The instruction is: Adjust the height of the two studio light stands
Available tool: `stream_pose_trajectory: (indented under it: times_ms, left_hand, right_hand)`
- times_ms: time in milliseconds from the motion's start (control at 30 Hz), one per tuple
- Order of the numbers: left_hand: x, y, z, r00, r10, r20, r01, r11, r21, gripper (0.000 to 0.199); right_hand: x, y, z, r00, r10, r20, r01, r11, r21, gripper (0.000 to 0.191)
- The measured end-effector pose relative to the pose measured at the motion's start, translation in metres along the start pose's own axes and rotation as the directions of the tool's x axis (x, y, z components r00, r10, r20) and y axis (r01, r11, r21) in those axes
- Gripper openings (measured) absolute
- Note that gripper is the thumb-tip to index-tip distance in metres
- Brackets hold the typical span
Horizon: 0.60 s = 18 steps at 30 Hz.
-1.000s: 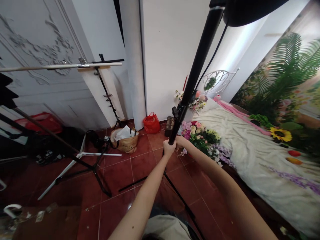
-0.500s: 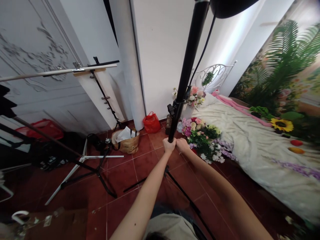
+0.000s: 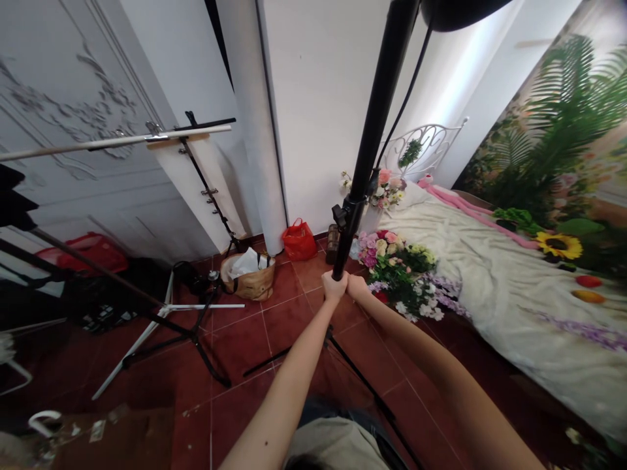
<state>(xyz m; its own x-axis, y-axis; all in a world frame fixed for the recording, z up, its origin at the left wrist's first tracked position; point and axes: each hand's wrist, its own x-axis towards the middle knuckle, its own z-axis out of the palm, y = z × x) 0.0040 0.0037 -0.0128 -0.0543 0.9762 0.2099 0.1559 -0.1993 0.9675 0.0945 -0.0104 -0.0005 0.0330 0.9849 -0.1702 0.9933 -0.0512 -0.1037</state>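
Observation:
A tall black light stand (image 3: 375, 124) rises in front of me, leaning up toward the right. My left hand (image 3: 335, 286) is closed around its pole below the clamp knob (image 3: 339, 214). Pressed close on the right side, my right hand (image 3: 357, 287) also grips the pole, its fingers partly hidden. Part of a dark lamp head (image 3: 465, 12) shows at the top edge, with a black cable (image 3: 409, 91) hanging beside the pole. Below my hands, the stand's legs (image 3: 360, 378) spread over the red tiles.
To the right is a bed (image 3: 490, 261) with a cream cover, a sunflower and a pink plush toy. Flower bouquets (image 3: 392, 261) stand beside it. A red bag (image 3: 299, 241), a wicker basket (image 3: 252, 277) and other stands (image 3: 196, 336) occupy the left floor.
Both hands keep their hold on the light stand. The whole view has shifted slightly, so things appear a little further right; the pole's top leans marginally more right.

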Motion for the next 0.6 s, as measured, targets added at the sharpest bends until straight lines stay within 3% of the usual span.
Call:
stream_pose_trajectory:
  times_ms: [133,367,467,600]
  left_hand:
    - [0.0,-0.001,0.001,1.0,0.009,-0.004,-0.009,1.0,-0.006,0.032]
    - [-0.001,0.0,0.0,1.0,0.008,-0.001,-0.008,0.999,-0.052,0.033]
    - [-0.001,0.002,0.0,1.0,0.009,-0.003,-0.009,0.999,-0.053,0.034]
    - [0.0,0.003,0.0,1.0,-0.016,0.008,0.016,0.999,-0.041,0.034]
  right_hand:
    - [-0.007,0.001,0.013,0.998,0.035,-0.044,-0.034,0.999,0.032,0.03]
    - [-0.012,-0.003,0.033,0.965,0.098,-0.242,-0.063,0.987,0.15,0.028]
    - [-0.011,-0.001,0.027,0.981,0.06,-0.183,-0.03,0.986,0.165,0.03]
    - [-0.011,0.004,0.008,0.998,-0.063,-0.01,0.064,0.998,0.02,0.031]
